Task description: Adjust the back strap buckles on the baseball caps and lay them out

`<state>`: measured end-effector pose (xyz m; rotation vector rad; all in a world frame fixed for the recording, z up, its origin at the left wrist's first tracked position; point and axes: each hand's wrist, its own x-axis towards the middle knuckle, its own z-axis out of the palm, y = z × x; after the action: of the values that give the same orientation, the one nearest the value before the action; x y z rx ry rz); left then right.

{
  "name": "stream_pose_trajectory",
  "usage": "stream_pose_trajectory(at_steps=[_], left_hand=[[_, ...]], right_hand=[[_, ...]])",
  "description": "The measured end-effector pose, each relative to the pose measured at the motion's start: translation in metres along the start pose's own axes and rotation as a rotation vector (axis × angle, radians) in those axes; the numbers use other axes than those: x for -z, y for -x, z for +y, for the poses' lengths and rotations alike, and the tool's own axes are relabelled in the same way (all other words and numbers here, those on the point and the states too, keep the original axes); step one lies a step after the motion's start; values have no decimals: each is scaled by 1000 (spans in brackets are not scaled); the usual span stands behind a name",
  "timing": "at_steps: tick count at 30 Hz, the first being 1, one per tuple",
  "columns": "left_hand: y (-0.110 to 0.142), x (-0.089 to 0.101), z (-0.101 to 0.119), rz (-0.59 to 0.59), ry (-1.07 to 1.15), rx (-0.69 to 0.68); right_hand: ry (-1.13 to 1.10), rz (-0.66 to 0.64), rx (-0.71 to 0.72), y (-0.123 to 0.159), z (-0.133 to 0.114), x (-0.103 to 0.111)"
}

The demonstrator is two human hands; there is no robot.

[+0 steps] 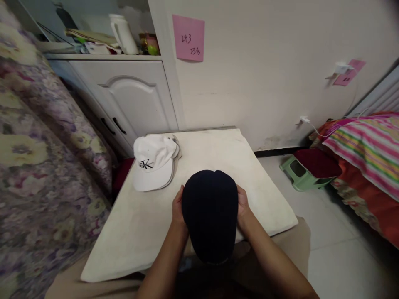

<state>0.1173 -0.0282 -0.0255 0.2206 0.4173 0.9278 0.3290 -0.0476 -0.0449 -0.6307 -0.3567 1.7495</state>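
Observation:
A dark navy cap (210,207) is held between my two hands over the near edge of the table, its brim toward me. My left hand (178,207) grips its left side, and my right hand (242,203) grips its right side. The cap hides most of the fingers of both hands. To the left on the table lies a white baseball cap (154,155) with black letters on its front. It rests on at least one more cap, whose edge shows behind and under it.
The cream-topped table (212,145) stands against the wall. A white cabinet (134,95) and a floral curtain (40,166) are at left. On the right are a green stool (294,172) with a dark red top and a bed with a striped cover (370,141).

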Motion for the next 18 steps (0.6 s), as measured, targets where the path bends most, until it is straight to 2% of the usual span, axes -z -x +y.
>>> stream_pose_trajectory(at_steps=[7, 13, 18], left_hand=[[3, 25, -6, -63, 66, -76], [-5, 23, -6, -76, 75, -34], [2, 26, -11, -63, 60, 19]], right_hand=[[-53, 34, -41, -4, 2, 1], [-25, 57, -102, -18, -1, 13], [-8, 52, -141, -22, -4, 22]])
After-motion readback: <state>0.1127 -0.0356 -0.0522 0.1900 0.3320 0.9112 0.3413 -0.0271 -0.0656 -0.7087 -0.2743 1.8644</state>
